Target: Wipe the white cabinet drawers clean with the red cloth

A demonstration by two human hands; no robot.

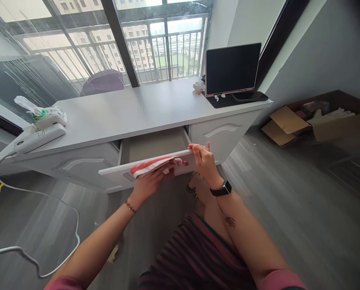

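Observation:
A white drawer (107, 170) is pulled out from the middle of the white cabinet, its grey inside partly showing. My left hand (149, 184) holds a red and white cloth (149, 164) against the drawer's front panel; the cloth and the back of the hand hide most of the fingers. At the panel's right end, my right hand (204, 159) grips the top edge, fingers bent over it and thumb raised. A dark watch sits on the right wrist, a beaded bracelet on the left.
On the cabinet top (107, 114) are a tissue pack (50, 117) and white power strip (41, 139) at left, a dark screen (233, 69), earbuds and a phone (249, 96) at right. A cable (74, 209) trails across the floor. An open cardboard box (333, 131) stands right.

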